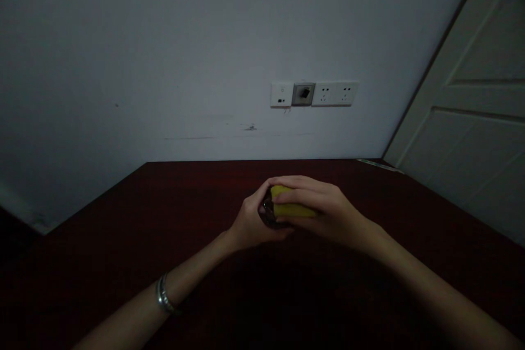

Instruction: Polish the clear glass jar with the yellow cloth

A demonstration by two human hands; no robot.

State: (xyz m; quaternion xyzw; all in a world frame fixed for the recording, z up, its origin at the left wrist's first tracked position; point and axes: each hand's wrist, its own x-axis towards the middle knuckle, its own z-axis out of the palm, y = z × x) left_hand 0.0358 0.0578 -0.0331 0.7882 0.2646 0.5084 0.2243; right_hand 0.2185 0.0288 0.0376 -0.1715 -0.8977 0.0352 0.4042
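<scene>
Just right of and below the centre of the frame, a yellow sponge-like block [294,210] meets a dark, glossy rounded object [267,212] above the reddish-brown tabletop [184,197]. The block is probably light and soft, giving under pressure, so its broad long sides suit a loose hold. The rounded object looks stiff and smooth, perhaps slippery and breakable; cupping it around its sides seems safest. Its exact kind is too dark to tell. The right hand [330,199] pinches the block, fingers over the top and near side, thumb seemingly beneath. The left hand [250,221] curves around the rounded object, thumb and fingers parted by its width.
</scene>
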